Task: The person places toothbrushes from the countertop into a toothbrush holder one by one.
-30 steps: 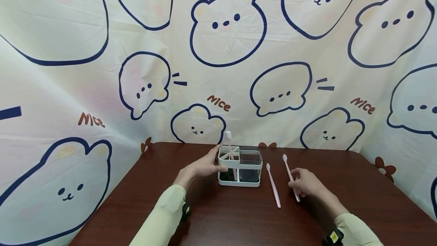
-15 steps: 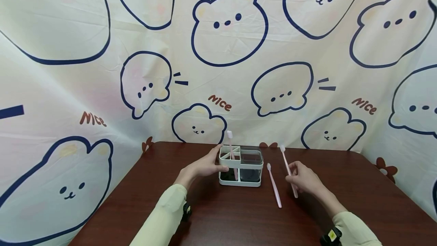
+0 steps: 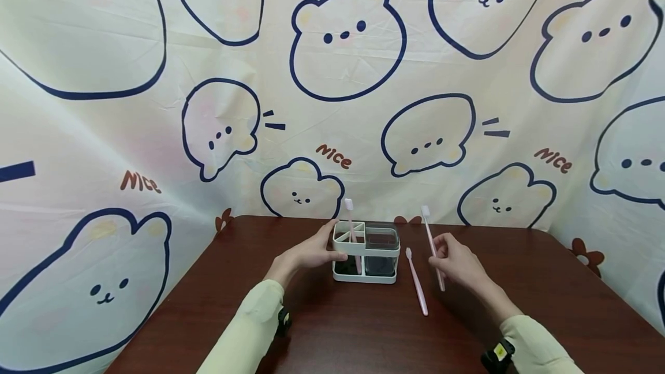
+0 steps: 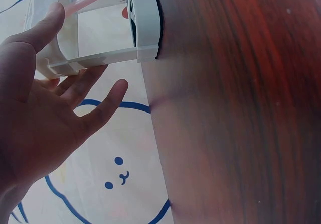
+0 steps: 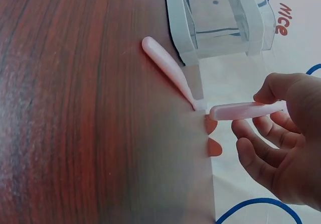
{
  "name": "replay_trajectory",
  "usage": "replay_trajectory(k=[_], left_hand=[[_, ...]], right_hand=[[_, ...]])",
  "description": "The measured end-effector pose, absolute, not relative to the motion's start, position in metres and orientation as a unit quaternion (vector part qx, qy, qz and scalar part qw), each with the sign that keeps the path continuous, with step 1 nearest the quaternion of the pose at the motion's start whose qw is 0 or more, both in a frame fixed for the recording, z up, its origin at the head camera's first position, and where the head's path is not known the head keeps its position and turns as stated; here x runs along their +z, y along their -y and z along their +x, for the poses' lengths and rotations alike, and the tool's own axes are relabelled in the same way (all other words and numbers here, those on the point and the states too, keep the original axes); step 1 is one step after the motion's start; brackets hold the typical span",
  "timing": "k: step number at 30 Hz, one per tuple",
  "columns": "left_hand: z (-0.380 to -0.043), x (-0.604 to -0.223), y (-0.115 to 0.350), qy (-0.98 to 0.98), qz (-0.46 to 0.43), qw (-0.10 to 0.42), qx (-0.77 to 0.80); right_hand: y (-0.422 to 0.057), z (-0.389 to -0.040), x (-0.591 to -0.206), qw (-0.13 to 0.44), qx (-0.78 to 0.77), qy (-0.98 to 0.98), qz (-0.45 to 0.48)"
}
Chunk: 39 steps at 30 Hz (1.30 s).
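Note:
A white toothbrush holder point(image 3: 375, 253) stands on the table, its left part divided into slots. One pink toothbrush point(image 3: 350, 216) is upright in a slot, bristles at the top. My left hand point(image 3: 306, 251) holds the holder's left side, with the thumb point(image 4: 49, 27) at the front and fingers behind. Between thumb and fingers, my right hand point(image 3: 458, 260) pinches a second pink toothbrush point(image 5: 235, 111), raised and tilted, its head point(image 3: 425, 211) pointing up and away. A third pink toothbrush point(image 3: 418, 285) lies on the table between the holder and my right hand.
A clear cup point(image 3: 382, 239) sits in the right part of the holder. Under everything is a dark brown wooden table point(image 3: 343, 333). A cream cloth point(image 3: 358, 126) printed with bear outlines hangs behind the table's back edge and along both sides.
My right hand has lifted the pinched toothbrush off the table and brought it left and farther away, toward the holder. The left hand and holder have stayed put.

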<state>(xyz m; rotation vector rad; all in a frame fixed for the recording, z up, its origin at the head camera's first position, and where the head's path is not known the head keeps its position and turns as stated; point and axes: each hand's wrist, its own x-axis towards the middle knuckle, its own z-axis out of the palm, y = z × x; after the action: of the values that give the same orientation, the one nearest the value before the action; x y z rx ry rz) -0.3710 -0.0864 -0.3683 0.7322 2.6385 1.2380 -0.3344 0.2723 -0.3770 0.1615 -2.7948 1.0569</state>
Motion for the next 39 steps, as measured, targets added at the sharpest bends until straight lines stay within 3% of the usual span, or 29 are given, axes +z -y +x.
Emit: replay_trajectory(k=[14, 39], left_hand=[[-0.373, -0.37, 0.087, -0.877, 0.244, 0.066, 0.408], [-0.373, -0.37, 0.087, -0.878, 0.24, 0.073, 0.406]], right_hand=[[-0.255, -0.33, -0.36, 0.141, 0.354, 0.922, 0.075], [-0.213, -0.334, -0.323, 0.173, 0.355, 0.91, 0.125]])
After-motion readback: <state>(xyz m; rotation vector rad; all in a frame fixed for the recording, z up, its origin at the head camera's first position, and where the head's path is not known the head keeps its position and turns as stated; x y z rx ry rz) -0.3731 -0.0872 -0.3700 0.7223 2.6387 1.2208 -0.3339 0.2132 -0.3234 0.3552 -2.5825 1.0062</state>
